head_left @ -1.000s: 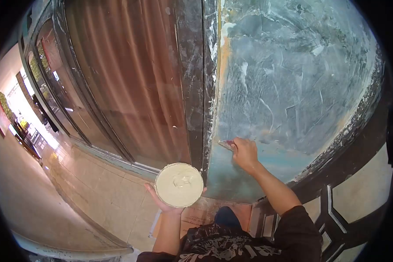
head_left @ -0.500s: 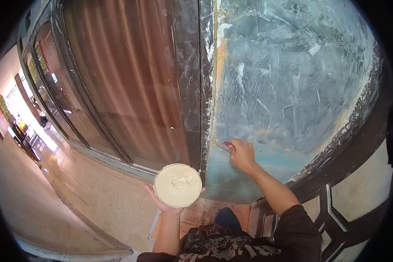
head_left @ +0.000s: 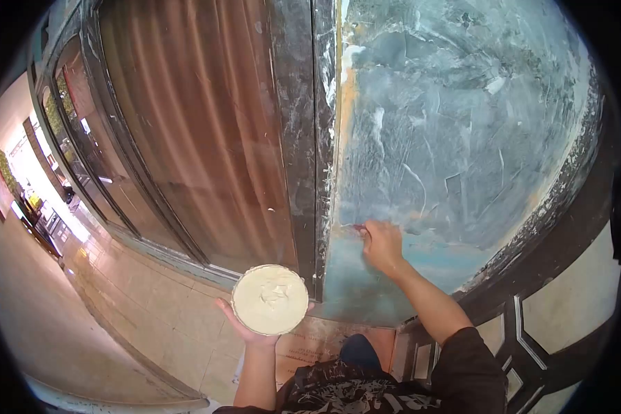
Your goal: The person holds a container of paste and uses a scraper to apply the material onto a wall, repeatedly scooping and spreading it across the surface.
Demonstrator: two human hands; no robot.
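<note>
My left hand (head_left: 254,332) supports a round tub of cream-coloured putty (head_left: 270,299) from below, thumb out at its left side and a fingertip at its right. The putty's top is smooth with a rough patch in the middle. My right hand (head_left: 383,247) is closed round the reddish handle of a putty knife (head_left: 358,228). Its blade is at the left edge of the patchy grey wall panel (head_left: 428,152), close to the dark frame; whether it presses on the surface is hard to see. Below the hand the panel is plain blue-green.
A dark, paint-smeared frame post (head_left: 303,138) stands left of the panel, beside glass with a brown curtain (head_left: 200,124) behind it. Cardboard (head_left: 310,348) lies on the tiled floor (head_left: 179,310) near my feet. Dark patterned woodwork (head_left: 524,331) is at the lower right.
The tub in my left hand has moved slightly left and down. My right hand has stayed near the panel's left edge, with the knife turned a little and its blade showing less.
</note>
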